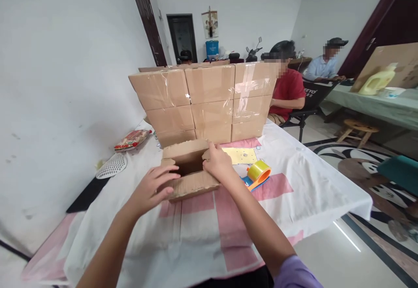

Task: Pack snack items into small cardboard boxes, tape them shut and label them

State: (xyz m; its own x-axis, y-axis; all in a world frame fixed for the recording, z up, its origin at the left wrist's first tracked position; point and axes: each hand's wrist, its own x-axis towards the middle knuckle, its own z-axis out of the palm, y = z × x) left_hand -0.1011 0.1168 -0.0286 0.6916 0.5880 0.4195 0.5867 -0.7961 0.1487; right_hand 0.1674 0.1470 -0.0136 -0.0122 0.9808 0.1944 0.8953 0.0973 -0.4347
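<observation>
A small brown cardboard box [194, 184] sits on the table with its top flaps raised and its dark inside showing. My left hand [154, 189] is at the box's left side, fingers spread and resting over the left flap. At the opposite side, my right hand [219, 162] has its fingers bent round the right flap, thumb toward the opening. Just right of my right wrist lies an orange tape dispenser [257, 172] with a yellow roll, on something blue. Behind it is a yellow speckled sheet [241, 155].
A taped stack of closed cartons [209, 101] rises directly behind the box. A red food packet [133, 140] and a white perforated item [112, 166] lie left, near the wall. One person in a red top [292, 85] sits beyond; another in light blue [321, 68] sits farther right.
</observation>
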